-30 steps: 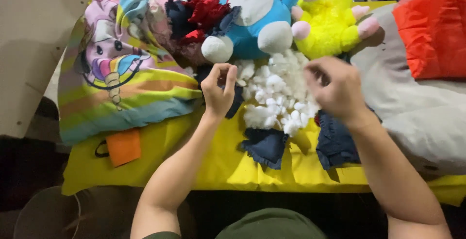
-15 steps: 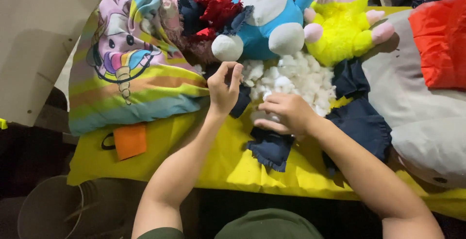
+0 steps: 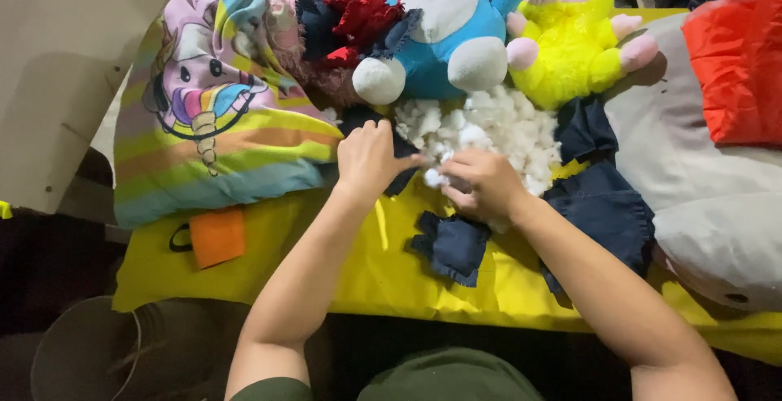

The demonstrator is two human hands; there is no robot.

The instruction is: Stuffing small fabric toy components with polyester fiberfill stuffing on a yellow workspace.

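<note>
Head view: white stuffing [image 3: 489, 128] lies mid-frame on the yellow table [image 3: 326, 262]. Right hand [image 3: 481, 185], which has dropped from the pile's right edge, pinches a tuft; left hand [image 3: 366, 157] clamps dark cloth [image 3: 399, 169] beside it—filling seems underway.

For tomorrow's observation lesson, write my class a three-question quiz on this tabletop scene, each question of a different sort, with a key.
1. True or false: the right hand rests on the white stuffing.
2. Which soft toy sits right of the blue one? A yellow, B green, C black.
3. Fill in: the left hand grips dark ____ fabric.

Key: 1 true; 2 A; 3 blue.
</note>
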